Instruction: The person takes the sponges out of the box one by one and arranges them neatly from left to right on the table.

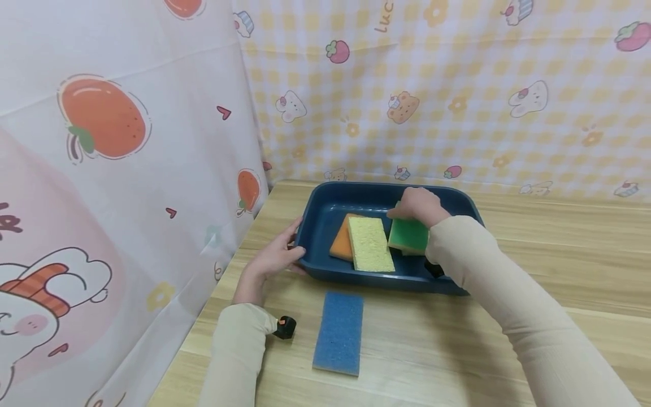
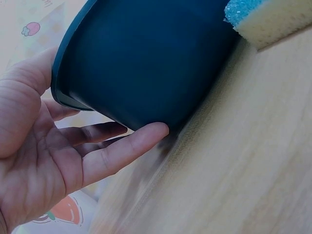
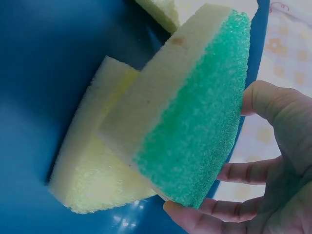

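Observation:
A dark blue rectangular dish [image 1: 376,278] stands on the table. My left hand [image 1: 272,257] holds its left end, thumb at the rim and fingers along the outer wall. Inside the dish, my right hand [image 1: 419,204] grips a green-topped sponge [image 3: 195,112] by its edges. That sponge is tilted over a pale yellow sponge [image 3: 105,180] in the right wrist view. Left of them, another yellow sponge [image 1: 371,244] partly covers an orange sponge [image 1: 341,240]. A blue sponge [image 1: 339,333] lies on the table in front of the dish.
The table [image 1: 549,254] is light wood grain. A printed cloth [image 1: 407,135] hangs behind it, and another cloth [image 1: 168,147] hangs along its left edge. Part of a pale sponge [image 3: 180,12] shows at the top of the right wrist view.

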Available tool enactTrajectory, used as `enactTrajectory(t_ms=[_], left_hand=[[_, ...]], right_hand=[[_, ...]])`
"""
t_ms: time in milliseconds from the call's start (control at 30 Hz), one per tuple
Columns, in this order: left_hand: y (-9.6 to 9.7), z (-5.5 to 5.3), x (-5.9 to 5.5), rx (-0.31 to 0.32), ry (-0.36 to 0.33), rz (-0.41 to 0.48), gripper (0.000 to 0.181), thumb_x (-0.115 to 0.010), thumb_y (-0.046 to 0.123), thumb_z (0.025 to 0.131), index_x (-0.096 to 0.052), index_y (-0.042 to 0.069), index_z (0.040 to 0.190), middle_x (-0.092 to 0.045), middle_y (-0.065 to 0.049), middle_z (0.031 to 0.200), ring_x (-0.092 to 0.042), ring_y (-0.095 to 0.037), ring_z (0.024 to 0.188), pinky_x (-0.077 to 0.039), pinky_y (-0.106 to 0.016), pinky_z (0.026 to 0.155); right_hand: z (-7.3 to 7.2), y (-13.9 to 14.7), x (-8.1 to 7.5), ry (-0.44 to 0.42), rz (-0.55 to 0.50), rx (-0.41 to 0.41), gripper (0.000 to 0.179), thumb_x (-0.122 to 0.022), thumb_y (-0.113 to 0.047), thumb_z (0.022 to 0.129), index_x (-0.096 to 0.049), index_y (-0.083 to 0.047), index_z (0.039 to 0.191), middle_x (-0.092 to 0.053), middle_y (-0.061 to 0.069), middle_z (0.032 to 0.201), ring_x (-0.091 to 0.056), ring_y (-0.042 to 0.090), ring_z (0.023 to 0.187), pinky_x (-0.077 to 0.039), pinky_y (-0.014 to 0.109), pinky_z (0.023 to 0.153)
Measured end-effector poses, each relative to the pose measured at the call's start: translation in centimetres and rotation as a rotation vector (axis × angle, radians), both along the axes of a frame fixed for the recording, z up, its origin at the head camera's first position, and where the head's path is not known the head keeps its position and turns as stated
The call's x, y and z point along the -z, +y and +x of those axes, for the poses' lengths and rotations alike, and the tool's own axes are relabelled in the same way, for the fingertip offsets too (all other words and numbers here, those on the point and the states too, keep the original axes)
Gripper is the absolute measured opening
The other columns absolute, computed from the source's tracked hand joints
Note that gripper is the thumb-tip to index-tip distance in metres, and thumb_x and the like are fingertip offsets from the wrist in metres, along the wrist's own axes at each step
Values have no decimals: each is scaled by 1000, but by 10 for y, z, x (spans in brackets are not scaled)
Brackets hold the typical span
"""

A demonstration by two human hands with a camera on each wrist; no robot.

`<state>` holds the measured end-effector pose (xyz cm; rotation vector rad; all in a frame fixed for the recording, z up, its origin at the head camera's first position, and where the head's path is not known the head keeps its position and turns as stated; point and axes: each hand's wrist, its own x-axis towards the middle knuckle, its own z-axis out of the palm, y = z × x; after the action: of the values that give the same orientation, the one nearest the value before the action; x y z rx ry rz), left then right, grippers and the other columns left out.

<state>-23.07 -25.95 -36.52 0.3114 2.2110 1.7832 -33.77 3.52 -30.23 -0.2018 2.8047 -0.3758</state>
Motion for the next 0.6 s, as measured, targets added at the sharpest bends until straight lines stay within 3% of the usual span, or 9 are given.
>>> enactTrajectory(t_ms=[300, 600], left_hand=[[1, 1, 0, -3, -3, -4, 75, -43, -1, 86, -5, 24, 146, -23, -24, 139, -53, -39, 101, -53, -47, 68], [0, -1, 2, -3, -7, -10, 76, -43, 0, 86, -4, 26, 146, -21, -24, 140, -55, -38, 98, -52, -49, 69]], right_hand=[[13, -4, -15, 69, 47, -46, 49, -59, -48, 78, -59, -2, 98, -57, 13, 93, -50, 27, 82, -45, 37, 67], [30, -9, -25, 35, 97, -95, 50, -57, -48, 78, -59, -2, 99, -58, 12, 88, -53, 25, 78, -47, 33, 62]])
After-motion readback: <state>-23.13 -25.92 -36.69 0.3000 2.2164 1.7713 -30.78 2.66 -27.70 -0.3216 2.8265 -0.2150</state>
